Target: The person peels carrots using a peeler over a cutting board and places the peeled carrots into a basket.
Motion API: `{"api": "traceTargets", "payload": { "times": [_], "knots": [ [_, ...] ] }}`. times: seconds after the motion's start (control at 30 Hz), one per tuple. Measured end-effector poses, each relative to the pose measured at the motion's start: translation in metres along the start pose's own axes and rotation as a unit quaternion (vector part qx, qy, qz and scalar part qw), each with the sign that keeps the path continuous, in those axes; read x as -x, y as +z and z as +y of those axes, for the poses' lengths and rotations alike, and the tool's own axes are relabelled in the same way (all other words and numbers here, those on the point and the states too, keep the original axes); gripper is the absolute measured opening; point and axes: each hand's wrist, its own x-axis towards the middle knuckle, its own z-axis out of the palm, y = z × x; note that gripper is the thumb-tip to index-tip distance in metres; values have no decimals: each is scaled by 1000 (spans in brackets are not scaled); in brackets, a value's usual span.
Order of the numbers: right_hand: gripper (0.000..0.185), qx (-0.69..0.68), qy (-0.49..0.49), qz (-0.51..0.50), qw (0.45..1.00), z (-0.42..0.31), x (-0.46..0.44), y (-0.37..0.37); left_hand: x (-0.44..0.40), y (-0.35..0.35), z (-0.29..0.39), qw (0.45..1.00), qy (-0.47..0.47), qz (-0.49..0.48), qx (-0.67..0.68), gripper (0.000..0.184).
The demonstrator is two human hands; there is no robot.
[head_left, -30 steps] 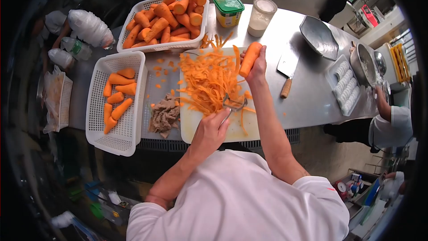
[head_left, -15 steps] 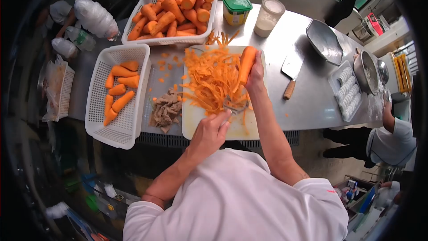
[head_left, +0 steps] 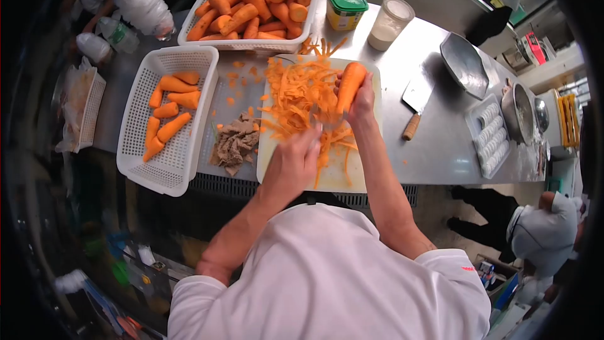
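A large carrot point(head_left: 351, 85) stands nearly upright in my right hand point(head_left: 362, 103), whose fingers wrap its side above the white cutting board point(head_left: 372, 157). My left hand point(head_left: 292, 158), closed and partly blurred, grips a peeler point(head_left: 319, 124) by its handle; the peeler's head is smeared by motion near the carrot's lower end. Beneath both hands, a heap of orange carrot peelings point(head_left: 296, 91) covers much of the board. To the left of the board lies a crumpled brown cloth point(head_left: 235, 143).
A white basket point(head_left: 129, 132) holds several peeled carrots at left; another basket point(head_left: 189, 25) at the back is full of carrots. A green-lidded tub point(head_left: 346, 9), a clear container point(head_left: 390, 22) and a cleaver point(head_left: 416, 96) lie beyond. A person point(head_left: 544, 233) stands at far right.
The peeler in my left hand has moved up toward the carrot and blurred. The carrot stays in my right hand. The whole view has shifted slightly.
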Motion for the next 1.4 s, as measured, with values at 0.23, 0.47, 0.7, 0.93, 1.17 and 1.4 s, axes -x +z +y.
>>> {"api": "traceTargets", "payload": {
  "times": [0.23, 0.47, 0.7, 0.93, 1.17, 1.4],
  "knots": [
    [59, -17, 45, 12, 999, 6, 28, 47, -48, 22, -12, 997, 19, 70, -30, 28],
    [59, 67, 26, 25, 997, -6, 13, 9, -16, -1, 3, 1000, 1, -6, 17, 30],
    [61, 29, 44, 61, 997, 8, 17, 19, -17, 32, -13, 996, -1, 33, -85, 30],
    [58, 31, 45, 11, 998, 6, 19, 7, -44, -6, 7, 1000, -24, 19, -5, 28],
    [56, 11, 43, 55, 997, 12, 19, 2, 2, 17, -2, 998, -24, -39, -37, 30],
    [56, 77, 60, 40, 994, 8, 27, 19, -55, -5, -5, 999, -12, 43, 5, 29]
  ]
}}
